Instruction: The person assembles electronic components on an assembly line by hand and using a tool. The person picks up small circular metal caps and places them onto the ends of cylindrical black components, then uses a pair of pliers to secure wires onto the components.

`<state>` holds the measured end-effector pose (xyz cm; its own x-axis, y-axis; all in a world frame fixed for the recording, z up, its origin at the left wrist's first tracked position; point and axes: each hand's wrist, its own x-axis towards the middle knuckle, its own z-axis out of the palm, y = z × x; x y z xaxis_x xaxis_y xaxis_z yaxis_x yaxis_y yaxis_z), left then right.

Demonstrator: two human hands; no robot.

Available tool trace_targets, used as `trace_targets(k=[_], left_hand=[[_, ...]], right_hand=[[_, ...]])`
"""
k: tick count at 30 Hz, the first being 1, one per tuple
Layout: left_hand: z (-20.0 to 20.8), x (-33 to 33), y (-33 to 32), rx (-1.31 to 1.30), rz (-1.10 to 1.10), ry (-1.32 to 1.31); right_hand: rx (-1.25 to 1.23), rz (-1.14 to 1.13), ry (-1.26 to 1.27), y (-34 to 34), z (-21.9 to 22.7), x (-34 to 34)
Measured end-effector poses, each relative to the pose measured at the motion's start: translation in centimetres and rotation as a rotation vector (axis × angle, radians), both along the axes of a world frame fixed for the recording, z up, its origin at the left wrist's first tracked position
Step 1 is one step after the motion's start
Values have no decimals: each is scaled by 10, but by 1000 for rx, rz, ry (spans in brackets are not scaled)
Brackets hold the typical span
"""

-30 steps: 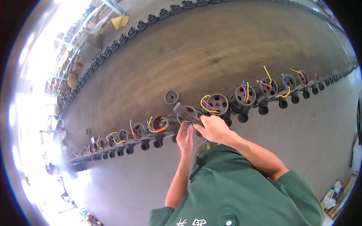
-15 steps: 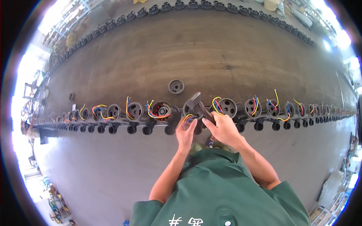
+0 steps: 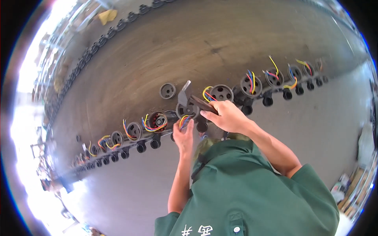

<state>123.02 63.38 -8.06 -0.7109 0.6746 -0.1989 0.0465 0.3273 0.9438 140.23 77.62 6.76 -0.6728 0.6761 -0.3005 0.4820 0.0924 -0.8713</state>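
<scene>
- Far left, along the near edge of the long brown conveyor belt (image 3: 130, 59) — a row of round dark metal motor housings (image 3: 134, 130) sits on black pegs, each trailing red, yellow and blue wires.
- Next along, one housing with a copper-coloured winding inside (image 3: 157, 119) waits just left of the hands.
- Further in on the belt, a lone round grey metal cap (image 3: 167, 91) lies apart from the row.
- Left hand (image 3: 183, 135) is up at the near edge, fingers pinched together on a bundle of coloured wires (image 3: 184, 120) under the housing being worked on (image 3: 188, 110).
- Right hand (image 3: 225, 116) is clamped round the dark handles of a plier-like hand tool (image 3: 193, 99), its pale tip tilted up over that housing.
- My read — the step in hand is dressing this unit's leads; the next move calls for steadying the wires and lowering the tool tip precisely.
- Rightward, more wired housings (image 3: 250, 84) run on toward the far right end.
</scene>
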Motion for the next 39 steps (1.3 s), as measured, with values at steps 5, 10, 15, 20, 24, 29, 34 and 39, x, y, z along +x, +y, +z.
trace_targets(k=[5, 10, 15, 20, 24, 29, 34, 39], left_hand=[[51, -12, -10, -43, -84, 475], [117, 21, 23, -76, -173, 1144], [95, 59, 44, -44, -555, -20], [-9, 89, 70, -4, -457, 256], [-28, 95, 95, 184, -294, 191], [-23, 94, 116, 318, -306, 337], [-32, 92, 101, 284, -185, 190], [-15, 91, 105, 349, -231, 152]], right_hand=[[-29, -195, 81, -3, 18, 44], [-1, -425, -20, 2, -5, 100], [27, -503, 30, -9, -8, 118], [132, -398, 12, -13, -6, 99], [177, -208, -324, -7, -59, 86], [65, -251, -337, 11, -14, 87], [95, -315, -28, 2, 11, 71], [250, -246, -234, 0, -89, 92]])
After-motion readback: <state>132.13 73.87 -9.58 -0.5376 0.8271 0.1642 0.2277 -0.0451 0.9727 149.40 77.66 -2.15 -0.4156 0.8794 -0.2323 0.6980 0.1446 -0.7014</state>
